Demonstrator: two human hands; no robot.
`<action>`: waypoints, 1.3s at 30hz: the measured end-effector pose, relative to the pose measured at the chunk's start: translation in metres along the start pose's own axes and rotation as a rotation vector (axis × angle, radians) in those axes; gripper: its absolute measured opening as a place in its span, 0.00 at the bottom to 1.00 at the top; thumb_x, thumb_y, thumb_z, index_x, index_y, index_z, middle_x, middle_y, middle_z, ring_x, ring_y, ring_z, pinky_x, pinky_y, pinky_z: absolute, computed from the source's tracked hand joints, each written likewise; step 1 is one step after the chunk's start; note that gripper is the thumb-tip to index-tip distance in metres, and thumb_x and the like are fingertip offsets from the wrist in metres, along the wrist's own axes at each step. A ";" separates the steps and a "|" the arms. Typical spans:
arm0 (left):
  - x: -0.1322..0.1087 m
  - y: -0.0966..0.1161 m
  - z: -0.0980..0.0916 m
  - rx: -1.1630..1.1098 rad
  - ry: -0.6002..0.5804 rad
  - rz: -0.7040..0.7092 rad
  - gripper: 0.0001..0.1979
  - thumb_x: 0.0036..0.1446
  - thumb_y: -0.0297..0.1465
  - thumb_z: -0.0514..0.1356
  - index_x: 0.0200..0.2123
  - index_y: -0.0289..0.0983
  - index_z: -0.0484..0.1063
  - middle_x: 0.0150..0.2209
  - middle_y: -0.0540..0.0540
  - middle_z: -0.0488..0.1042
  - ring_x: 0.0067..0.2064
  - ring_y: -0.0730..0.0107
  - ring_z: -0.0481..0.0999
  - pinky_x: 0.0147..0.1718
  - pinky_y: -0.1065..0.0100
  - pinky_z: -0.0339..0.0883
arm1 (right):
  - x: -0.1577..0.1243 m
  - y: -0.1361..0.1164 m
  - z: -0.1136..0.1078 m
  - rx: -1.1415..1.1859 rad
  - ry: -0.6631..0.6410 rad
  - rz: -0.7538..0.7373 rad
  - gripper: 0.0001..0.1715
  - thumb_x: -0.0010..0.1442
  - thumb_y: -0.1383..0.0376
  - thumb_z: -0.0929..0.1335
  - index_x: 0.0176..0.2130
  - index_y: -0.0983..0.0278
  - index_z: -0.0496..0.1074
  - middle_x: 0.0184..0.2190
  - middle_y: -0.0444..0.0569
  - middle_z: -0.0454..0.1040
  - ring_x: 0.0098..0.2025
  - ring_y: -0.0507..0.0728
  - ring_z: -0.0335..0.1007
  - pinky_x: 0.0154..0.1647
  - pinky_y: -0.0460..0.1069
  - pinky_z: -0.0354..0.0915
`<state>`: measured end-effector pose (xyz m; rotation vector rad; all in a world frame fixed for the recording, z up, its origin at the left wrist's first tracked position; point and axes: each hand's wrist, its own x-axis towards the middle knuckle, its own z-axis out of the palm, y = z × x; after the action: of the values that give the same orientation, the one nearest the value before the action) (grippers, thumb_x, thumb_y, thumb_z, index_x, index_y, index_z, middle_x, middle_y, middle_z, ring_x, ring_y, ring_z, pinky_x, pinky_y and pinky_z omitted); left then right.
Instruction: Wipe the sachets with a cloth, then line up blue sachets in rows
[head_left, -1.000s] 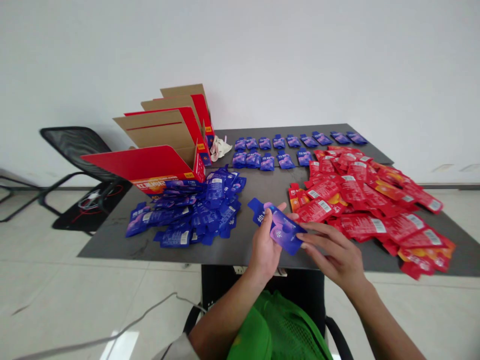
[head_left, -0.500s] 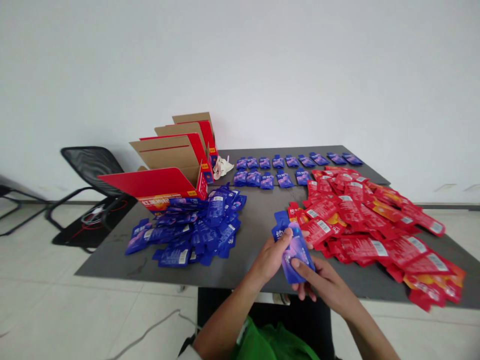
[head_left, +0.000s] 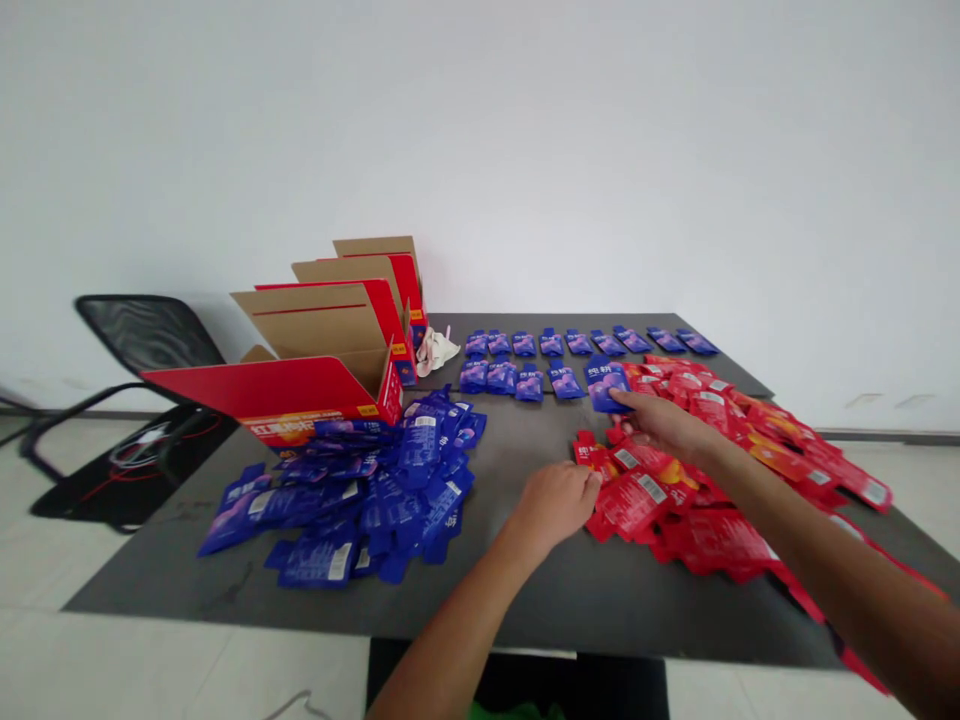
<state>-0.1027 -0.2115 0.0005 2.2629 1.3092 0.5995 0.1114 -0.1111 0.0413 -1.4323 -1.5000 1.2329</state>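
My right hand [head_left: 652, 422] reaches forward and is closed on the lower right corner of a blue pouch [head_left: 606, 384], at the right end of the nearer row of blue pouches [head_left: 529, 383]. My left hand [head_left: 559, 500] hangs over the table with its fingers curled, beside the left edge of the red pouch pile [head_left: 645, 490]. Whether it pinches a red pouch is hidden. A heap of blue pouches [head_left: 390, 500] lies to the left. Behind the nearer row runs a farther row of blue pouches [head_left: 551, 343].
Open red cartons [head_left: 300, 398] stand in a line at the table's left, flaps up. Crumpled white paper [head_left: 436, 350] lies beside them. A black chair [head_left: 150, 335] is left of the dark table [head_left: 502, 450]. A white wall rises behind.
Both hands were together on blue pouches near the table's front. My right hand has moved forward with one to the nearer row; my left hand has come away. The view has shifted slightly.
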 end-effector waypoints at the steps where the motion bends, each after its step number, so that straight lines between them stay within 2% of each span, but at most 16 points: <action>1: 0.006 0.000 0.004 0.020 -0.004 -0.002 0.22 0.75 0.36 0.49 0.40 0.35 0.81 0.44 0.34 0.84 0.45 0.52 0.84 0.47 0.57 0.75 | 0.017 0.001 0.000 -0.002 -0.003 0.029 0.31 0.64 0.39 0.71 0.27 0.62 0.70 0.20 0.46 0.71 0.18 0.50 0.59 0.13 0.44 0.52; 4: 0.018 -0.001 0.016 0.030 0.009 -0.004 0.21 0.75 0.35 0.49 0.42 0.34 0.82 0.45 0.32 0.84 0.46 0.50 0.84 0.47 0.55 0.76 | 0.058 0.007 0.002 -0.024 -0.025 0.122 0.30 0.65 0.42 0.72 0.27 0.63 0.70 0.20 0.44 0.69 0.18 0.48 0.56 0.14 0.43 0.51; 7: 0.023 -0.003 0.024 0.015 0.013 -0.011 0.20 0.73 0.34 0.51 0.41 0.35 0.82 0.44 0.35 0.85 0.44 0.52 0.85 0.45 0.57 0.77 | 0.088 0.016 0.005 -0.077 -0.051 0.184 0.31 0.64 0.42 0.73 0.27 0.64 0.71 0.19 0.42 0.68 0.17 0.46 0.53 0.15 0.42 0.48; 14: 0.023 0.000 0.033 0.002 0.028 0.065 0.13 0.68 0.31 0.56 0.37 0.36 0.82 0.40 0.40 0.85 0.42 0.56 0.84 0.42 0.61 0.77 | 0.127 0.037 0.006 -0.191 -0.106 0.299 0.34 0.65 0.40 0.72 0.28 0.66 0.73 0.19 0.42 0.67 0.18 0.45 0.53 0.16 0.42 0.48; 21: 0.022 0.006 0.043 0.028 0.000 0.111 0.12 0.66 0.32 0.59 0.37 0.36 0.82 0.39 0.44 0.85 0.41 0.58 0.84 0.41 0.62 0.78 | 0.137 0.036 0.007 -0.269 -0.112 0.316 0.32 0.62 0.40 0.75 0.31 0.66 0.76 0.22 0.42 0.70 0.20 0.46 0.56 0.19 0.42 0.51; 25: 0.022 0.006 0.041 0.026 -0.014 0.114 0.12 0.66 0.31 0.58 0.37 0.36 0.82 0.40 0.44 0.85 0.41 0.59 0.85 0.42 0.63 0.79 | 0.138 0.034 0.008 -0.293 -0.107 0.290 0.28 0.62 0.43 0.76 0.33 0.65 0.76 0.24 0.42 0.72 0.20 0.46 0.55 0.18 0.42 0.49; 30: 0.023 0.003 0.039 0.003 -0.020 0.113 0.11 0.66 0.31 0.59 0.36 0.36 0.82 0.39 0.44 0.85 0.41 0.60 0.84 0.42 0.64 0.78 | 0.138 0.034 0.007 -0.298 -0.055 0.261 0.22 0.62 0.50 0.77 0.46 0.64 0.78 0.32 0.46 0.80 0.23 0.47 0.64 0.18 0.41 0.51; 35: 0.023 0.000 0.040 -0.012 -0.023 0.117 0.12 0.66 0.32 0.58 0.36 0.36 0.82 0.39 0.43 0.85 0.40 0.61 0.84 0.42 0.64 0.78 | 0.138 0.037 0.008 -0.298 0.022 0.269 0.29 0.65 0.57 0.76 0.59 0.67 0.73 0.34 0.50 0.84 0.23 0.49 0.69 0.16 0.41 0.54; 39: 0.023 0.000 0.041 -0.015 -0.029 0.119 0.12 0.66 0.32 0.58 0.36 0.36 0.82 0.39 0.43 0.85 0.40 0.61 0.83 0.41 0.64 0.77 | 0.137 0.038 0.010 -0.278 0.059 0.276 0.28 0.66 0.61 0.75 0.61 0.69 0.71 0.33 0.51 0.85 0.23 0.50 0.72 0.16 0.41 0.56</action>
<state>-0.0694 -0.1980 -0.0290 2.3410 1.1589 0.6129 0.0956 0.0196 -0.0135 -1.8947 -1.5143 1.1600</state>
